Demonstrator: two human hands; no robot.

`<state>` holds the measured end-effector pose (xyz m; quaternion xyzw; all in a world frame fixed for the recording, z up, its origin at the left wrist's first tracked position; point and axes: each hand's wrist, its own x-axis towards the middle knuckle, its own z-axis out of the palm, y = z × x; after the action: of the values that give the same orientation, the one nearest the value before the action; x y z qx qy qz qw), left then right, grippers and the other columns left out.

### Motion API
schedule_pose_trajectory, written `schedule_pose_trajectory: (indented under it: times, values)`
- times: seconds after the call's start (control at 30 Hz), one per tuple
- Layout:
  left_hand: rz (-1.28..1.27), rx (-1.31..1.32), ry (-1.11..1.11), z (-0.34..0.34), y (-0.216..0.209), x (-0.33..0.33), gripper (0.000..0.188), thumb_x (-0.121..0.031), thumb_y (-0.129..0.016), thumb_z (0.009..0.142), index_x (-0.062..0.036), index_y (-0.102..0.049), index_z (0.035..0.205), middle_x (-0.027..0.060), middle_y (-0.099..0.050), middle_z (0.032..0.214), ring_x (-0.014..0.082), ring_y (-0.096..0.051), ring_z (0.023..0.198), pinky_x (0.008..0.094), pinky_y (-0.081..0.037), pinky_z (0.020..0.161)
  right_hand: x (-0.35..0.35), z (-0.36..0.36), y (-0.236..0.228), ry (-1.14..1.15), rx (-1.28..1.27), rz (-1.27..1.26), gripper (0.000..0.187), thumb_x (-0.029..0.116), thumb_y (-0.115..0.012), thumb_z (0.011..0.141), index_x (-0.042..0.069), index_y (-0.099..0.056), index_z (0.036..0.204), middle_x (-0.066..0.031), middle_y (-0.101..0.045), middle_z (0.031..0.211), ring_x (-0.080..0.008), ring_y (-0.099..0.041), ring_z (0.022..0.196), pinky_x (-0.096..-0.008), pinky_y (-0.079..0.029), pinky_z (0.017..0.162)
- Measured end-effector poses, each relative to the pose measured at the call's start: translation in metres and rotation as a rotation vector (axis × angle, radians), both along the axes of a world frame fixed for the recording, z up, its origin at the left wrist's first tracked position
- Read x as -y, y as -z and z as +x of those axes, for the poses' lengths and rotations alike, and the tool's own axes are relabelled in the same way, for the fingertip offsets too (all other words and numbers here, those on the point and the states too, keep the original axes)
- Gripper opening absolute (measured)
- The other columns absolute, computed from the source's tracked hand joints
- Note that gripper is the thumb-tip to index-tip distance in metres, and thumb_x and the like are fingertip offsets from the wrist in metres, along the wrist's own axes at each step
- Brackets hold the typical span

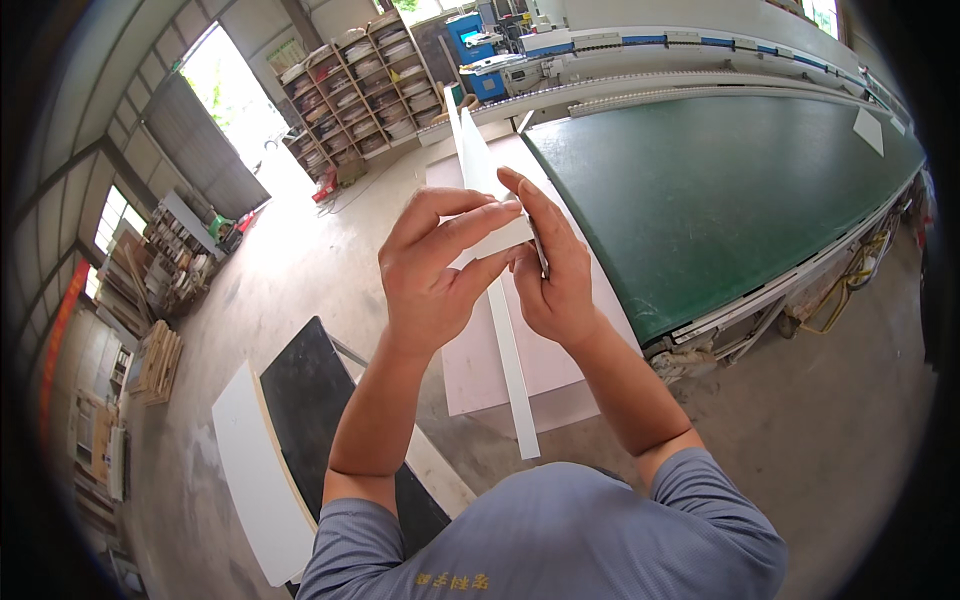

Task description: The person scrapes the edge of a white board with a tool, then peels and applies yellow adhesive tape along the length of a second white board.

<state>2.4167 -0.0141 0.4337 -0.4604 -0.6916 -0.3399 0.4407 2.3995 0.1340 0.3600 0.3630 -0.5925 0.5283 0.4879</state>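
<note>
My left hand (430, 265) grips the near end of a long white board (497, 241), thumb below and fingers above. The board runs away from me over a pale pink sheet stack. My right hand (555, 265) is closed against the board's end face. A thin dark-edged piece (541, 255) shows at its palm; what it is I cannot make out. Under the hands a narrow white strip (513, 375) lies lengthwise, its near end sticking out past the stack.
The pale pink sheets (470, 365) lie beside a large green-topped machine table (720, 220). A small white piece (869, 131) rests on its far right. At lower left stand a black-topped surface (305, 410) and a white panel (250, 480). Shelves (360, 90) hold rolls behind.
</note>
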Motion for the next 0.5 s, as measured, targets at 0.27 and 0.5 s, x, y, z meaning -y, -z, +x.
schedule_pose_trajectory:
  times: [0.27,0.5]
  values:
    - [-0.074,-0.076,0.057,-0.016,-0.012,-0.009,0.051,0.0,-0.089,0.061,-0.009,-0.081,0.111,0.0039,-0.066,0.101,0.0194,-0.062,0.086,0.0305,-0.051,0.069,-0.016,-0.006,-0.011,0.034,0.054,0.036,0.074,-0.018,-0.052,0.079,0.003,-0.051,0.15,-0.0194,-0.062,0.144,-0.0402,-0.064,0.126,-0.0422,-0.059,0.099]
    - [-0.061,-0.205,0.051,-0.029,-0.009,-0.021,0.05,-0.007,-0.091,0.057,-0.0107,-0.081,0.106,0.0,-0.066,0.101,0.0201,-0.059,0.081,0.0321,-0.05,0.068,-0.016,0.007,-0.015,0.056,0.209,-0.011,0.073,-0.019,-0.05,0.081,0.006,-0.051,0.15,-0.0206,-0.064,0.14,-0.0409,-0.065,0.123,-0.0426,-0.059,0.099]
